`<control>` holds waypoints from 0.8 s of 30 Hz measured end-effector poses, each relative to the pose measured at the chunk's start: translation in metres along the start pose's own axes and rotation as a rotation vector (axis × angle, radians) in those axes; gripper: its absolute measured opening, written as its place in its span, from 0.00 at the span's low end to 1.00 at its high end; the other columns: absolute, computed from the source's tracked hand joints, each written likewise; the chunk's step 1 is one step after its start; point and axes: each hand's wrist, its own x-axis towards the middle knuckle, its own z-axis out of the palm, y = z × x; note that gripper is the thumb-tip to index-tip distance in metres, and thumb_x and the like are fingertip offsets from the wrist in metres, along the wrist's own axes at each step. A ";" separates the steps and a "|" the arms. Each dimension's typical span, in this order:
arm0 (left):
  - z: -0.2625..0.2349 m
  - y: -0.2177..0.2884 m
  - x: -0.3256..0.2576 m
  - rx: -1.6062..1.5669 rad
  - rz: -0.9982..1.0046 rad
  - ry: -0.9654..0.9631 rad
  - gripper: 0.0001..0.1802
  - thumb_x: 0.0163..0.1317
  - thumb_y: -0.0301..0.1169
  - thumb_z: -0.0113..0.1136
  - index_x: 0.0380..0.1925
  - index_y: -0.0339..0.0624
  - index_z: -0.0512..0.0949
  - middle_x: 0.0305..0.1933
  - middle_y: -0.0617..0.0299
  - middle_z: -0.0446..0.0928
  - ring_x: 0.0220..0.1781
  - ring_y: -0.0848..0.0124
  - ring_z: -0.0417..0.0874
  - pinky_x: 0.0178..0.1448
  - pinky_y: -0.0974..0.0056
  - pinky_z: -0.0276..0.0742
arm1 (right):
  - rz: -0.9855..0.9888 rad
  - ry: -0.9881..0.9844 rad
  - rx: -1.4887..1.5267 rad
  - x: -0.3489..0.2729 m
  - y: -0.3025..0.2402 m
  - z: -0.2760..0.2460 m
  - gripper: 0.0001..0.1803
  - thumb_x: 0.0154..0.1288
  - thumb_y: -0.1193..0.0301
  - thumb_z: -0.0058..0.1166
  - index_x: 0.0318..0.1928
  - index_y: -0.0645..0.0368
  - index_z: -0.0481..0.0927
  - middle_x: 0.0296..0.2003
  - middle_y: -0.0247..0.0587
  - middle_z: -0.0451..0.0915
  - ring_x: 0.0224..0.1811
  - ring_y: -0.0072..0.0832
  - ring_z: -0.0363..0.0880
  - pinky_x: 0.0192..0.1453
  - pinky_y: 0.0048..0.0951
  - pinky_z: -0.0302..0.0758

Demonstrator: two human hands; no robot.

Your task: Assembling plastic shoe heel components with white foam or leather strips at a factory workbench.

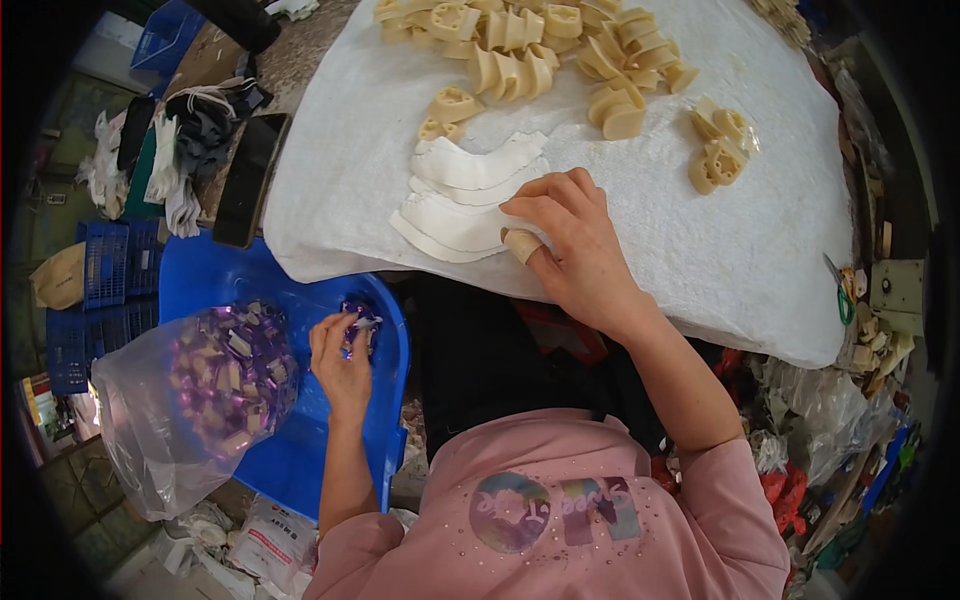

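Pink shirt (560,515), white strips (450,225) at right grip (580,248), seemingly touching

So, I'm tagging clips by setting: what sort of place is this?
Likely a small workshop: white curved strips and heaped cream pieces on a cloth-covered table, a clear bag of purple pieces beside it.

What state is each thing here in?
Left hand: fingers bent, by shiny purple pieces
Right hand: fingers bent, thumb wrapped, at white strips
White strips: flat, some overlapping
Beige molded pieces: mostly heaped, some apart
Phone: lying, screen dark
Clear bag: holding purple pieces
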 end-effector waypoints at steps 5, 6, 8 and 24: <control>0.003 0.034 0.031 -0.040 0.064 0.125 0.13 0.48 0.18 0.62 0.37 0.37 0.79 0.42 0.55 0.76 0.45 0.58 0.75 0.50 0.59 0.71 | -0.044 -0.029 -0.086 0.018 -0.007 0.016 0.12 0.51 0.77 0.57 0.39 0.57 0.80 0.39 0.38 0.74 0.46 0.37 0.67 0.48 0.37 0.61; 0.006 0.044 0.040 -0.093 0.165 0.143 0.13 0.47 0.18 0.62 0.36 0.38 0.79 0.43 0.55 0.76 0.45 0.57 0.76 0.50 0.58 0.71 | -0.058 -0.040 -0.154 0.021 -0.008 0.019 0.12 0.49 0.77 0.57 0.37 0.58 0.80 0.37 0.39 0.73 0.45 0.37 0.67 0.48 0.37 0.60; 0.015 0.064 0.056 -0.149 0.248 0.143 0.13 0.46 0.18 0.63 0.35 0.39 0.79 0.42 0.55 0.76 0.46 0.57 0.76 0.51 0.58 0.70 | -0.085 -0.054 -0.219 0.029 -0.014 0.027 0.11 0.46 0.77 0.58 0.35 0.58 0.80 0.36 0.39 0.73 0.45 0.36 0.67 0.47 0.37 0.60; 0.045 0.077 0.070 -0.180 0.421 0.108 0.14 0.40 0.16 0.67 0.30 0.37 0.79 0.41 0.58 0.77 0.50 0.59 0.77 0.54 0.60 0.71 | -0.071 0.018 -0.378 0.045 -0.022 0.059 0.11 0.39 0.75 0.61 0.28 0.58 0.79 0.31 0.37 0.73 0.43 0.36 0.68 0.49 0.42 0.57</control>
